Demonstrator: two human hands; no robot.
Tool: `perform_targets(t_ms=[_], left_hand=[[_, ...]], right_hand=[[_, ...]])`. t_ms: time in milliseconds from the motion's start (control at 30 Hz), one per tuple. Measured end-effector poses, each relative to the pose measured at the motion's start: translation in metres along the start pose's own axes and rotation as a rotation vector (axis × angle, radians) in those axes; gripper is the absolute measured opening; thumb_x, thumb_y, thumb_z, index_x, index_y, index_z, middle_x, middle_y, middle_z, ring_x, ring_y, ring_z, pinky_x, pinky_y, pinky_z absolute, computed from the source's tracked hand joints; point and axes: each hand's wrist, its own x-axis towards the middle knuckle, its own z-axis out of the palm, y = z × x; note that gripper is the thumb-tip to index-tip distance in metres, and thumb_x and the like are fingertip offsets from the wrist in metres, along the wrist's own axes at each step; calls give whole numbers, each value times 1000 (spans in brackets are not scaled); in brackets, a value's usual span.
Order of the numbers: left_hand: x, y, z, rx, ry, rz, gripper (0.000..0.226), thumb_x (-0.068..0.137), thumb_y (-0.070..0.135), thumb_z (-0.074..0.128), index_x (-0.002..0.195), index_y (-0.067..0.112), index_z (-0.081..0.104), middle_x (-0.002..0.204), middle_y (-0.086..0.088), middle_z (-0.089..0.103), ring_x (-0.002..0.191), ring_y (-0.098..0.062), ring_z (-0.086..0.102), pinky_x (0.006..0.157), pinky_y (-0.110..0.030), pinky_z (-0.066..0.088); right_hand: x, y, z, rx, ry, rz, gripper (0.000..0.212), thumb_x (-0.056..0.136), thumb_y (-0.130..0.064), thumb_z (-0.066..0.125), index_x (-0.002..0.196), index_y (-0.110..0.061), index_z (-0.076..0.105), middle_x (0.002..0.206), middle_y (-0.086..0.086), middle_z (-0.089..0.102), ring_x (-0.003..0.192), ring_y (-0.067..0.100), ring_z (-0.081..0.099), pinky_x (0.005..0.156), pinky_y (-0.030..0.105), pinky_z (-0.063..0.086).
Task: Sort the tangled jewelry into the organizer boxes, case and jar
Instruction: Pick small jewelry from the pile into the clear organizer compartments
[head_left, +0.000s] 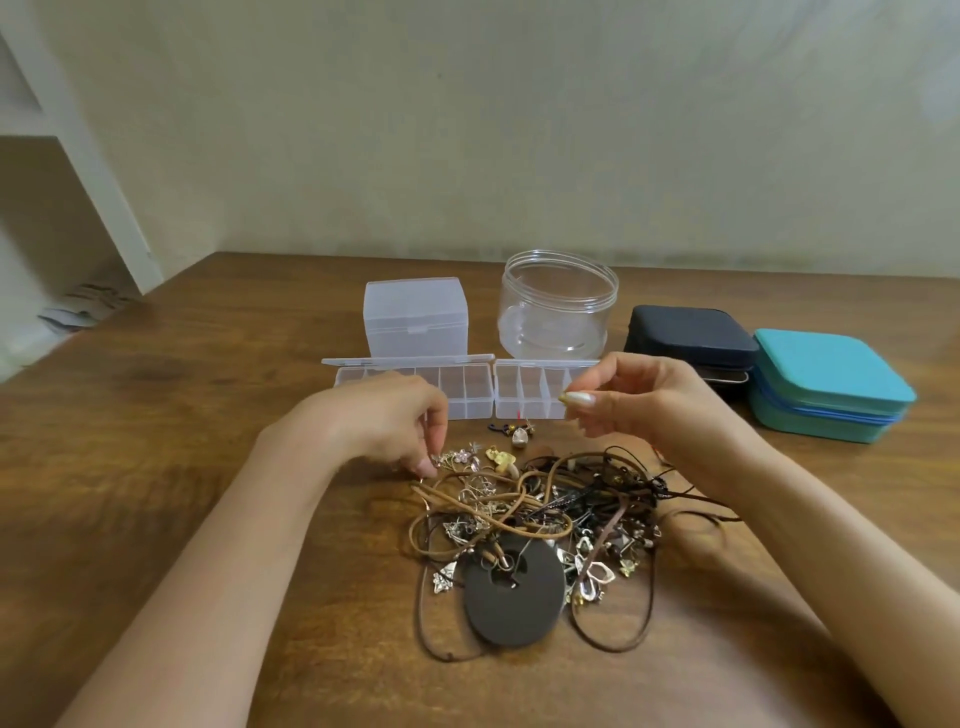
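A tangled heap of jewelry (540, 519) lies on the wooden table (208, 415): leather cords, metal charms, earrings and a dark round disc pendant (511, 597). My left hand (395, 421) reaches down to the heap's left edge, its fingertips pinching a small silver piece. My right hand (634, 400) hovers above the heap's right side and pinches a tiny gold piece between thumb and finger. Behind the hands stand two open clear organizer boxes, one left (467, 384) and one right (530, 389), a closed clear box (415, 322) and an open clear jar (558, 306).
A dark blue case (691, 332) and a teal zipped case (826, 384) sit at the right back. A few loose charms (514, 431) lie between the heap and the organizers. A wall runs behind the table; shelving stands at the far left.
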Motion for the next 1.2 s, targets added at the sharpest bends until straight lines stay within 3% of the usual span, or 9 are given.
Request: perform_targets(t_ms=[200, 367, 467, 567, 700, 900, 1000, 1200], left_hand=[[-4, -2, -1, -12, -164, -56, 47, 72, 16, 80, 107, 25, 50, 97, 6, 58, 77, -8, 54, 66, -23, 48], [-6, -3, -1, 42, -199, -54, 60, 66, 27, 84, 112, 28, 44, 99, 10, 53, 77, -5, 51, 65, -22, 44], [-5, -3, -1, 13, -153, -31, 50, 70, 30, 81, 106, 26, 48, 94, 9, 57, 79, -7, 54, 69, -23, 46], [-3, -4, -4, -15, 110, 25, 22, 80, 32, 72, 90, 23, 55, 82, 7, 63, 76, -8, 58, 71, -29, 49], [1, -3, -6, -160, 331, 81, 13, 90, 30, 60, 82, 19, 60, 65, 6, 69, 45, 4, 53, 61, -25, 47], [1, 10, -1, -220, 327, 198, 8, 89, 27, 61, 84, 22, 65, 64, 7, 69, 42, 2, 50, 49, -14, 43], [2, 16, 4, -167, 260, 247, 7, 89, 28, 62, 88, 24, 67, 66, 9, 67, 49, 5, 53, 50, -8, 37], [12, 17, 16, 96, 357, 192, 17, 94, 33, 54, 105, 29, 67, 70, 19, 57, 70, 2, 53, 73, -27, 47]], right_hand=[[1, 0, -1, 35, 35, 42, 26, 61, -17, 72, 80, -1, 66, 81, 16, 70, 69, 19, 64, 64, 24, 57], [2, 1, -3, 8, 41, 79, 27, 61, -21, 72, 79, -3, 67, 77, 10, 72, 69, 18, 63, 63, 22, 56], [3, 1, -5, 12, 37, 101, 22, 62, -22, 72, 77, -7, 68, 76, 9, 72, 69, 17, 62, 63, 21, 55], [4, 1, -7, 47, 24, 129, 15, 65, -18, 69, 76, -7, 68, 77, 10, 72, 65, 13, 62, 60, 20, 54], [4, 2, -10, -11, 44, 152, 6, 80, -6, 65, 76, -7, 69, 79, 11, 73, 59, 10, 61, 54, 16, 51], [8, 10, -6, -567, 214, 42, 6, 79, -21, 75, 74, -20, 72, 62, -9, 61, 56, 2, 50, 55, 14, 37], [8, 12, -3, -619, 225, 3, 5, 78, -23, 76, 74, -22, 72, 66, -11, 61, 61, 1, 50, 57, 13, 34], [12, 17, -2, -624, 210, 7, 7, 81, -26, 73, 85, -22, 75, 76, -10, 68, 76, 6, 63, 71, 20, 50]])
